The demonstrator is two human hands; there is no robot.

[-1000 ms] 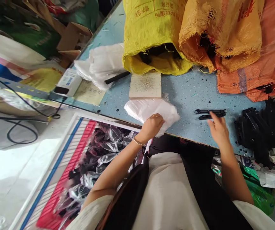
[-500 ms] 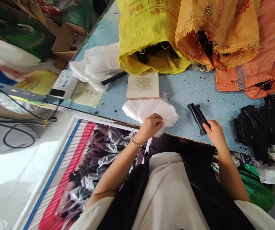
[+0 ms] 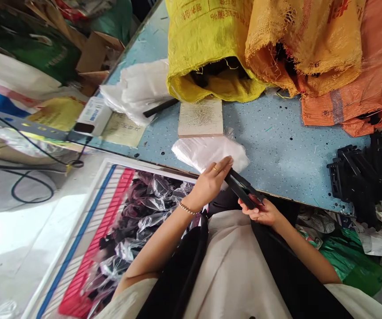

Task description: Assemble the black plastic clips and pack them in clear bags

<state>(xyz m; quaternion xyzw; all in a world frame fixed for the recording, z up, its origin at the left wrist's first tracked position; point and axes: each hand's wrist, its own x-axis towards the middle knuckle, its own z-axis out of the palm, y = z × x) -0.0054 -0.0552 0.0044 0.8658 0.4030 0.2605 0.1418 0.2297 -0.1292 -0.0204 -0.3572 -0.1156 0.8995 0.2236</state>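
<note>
My right hand (image 3: 260,213) grips the lower end of a black folding stand (image 3: 242,189), a long slim part with side-by-side bars, tilted up to the left in front of the table edge. Its far end meets the fingertips of my left hand (image 3: 211,182). The fingers of that hand are pressed together at the near edge of a stack of clear plastic bags (image 3: 207,151); their undersides are hidden. A speckled board (image 3: 200,118) lies across the back of the stack.
Yellow (image 3: 211,40) and orange (image 3: 304,40) woven sacks stand open at the back. More black stands (image 3: 360,173) are piled at the right. Below the table's left edge, a pink-sided basket (image 3: 93,248) holds several bagged black items. A black strip (image 3: 160,107) lies behind left.
My right hand has brought the black stand left and toward my body, up to my left hand. My left hand has shifted slightly right, its fingers straighter.
</note>
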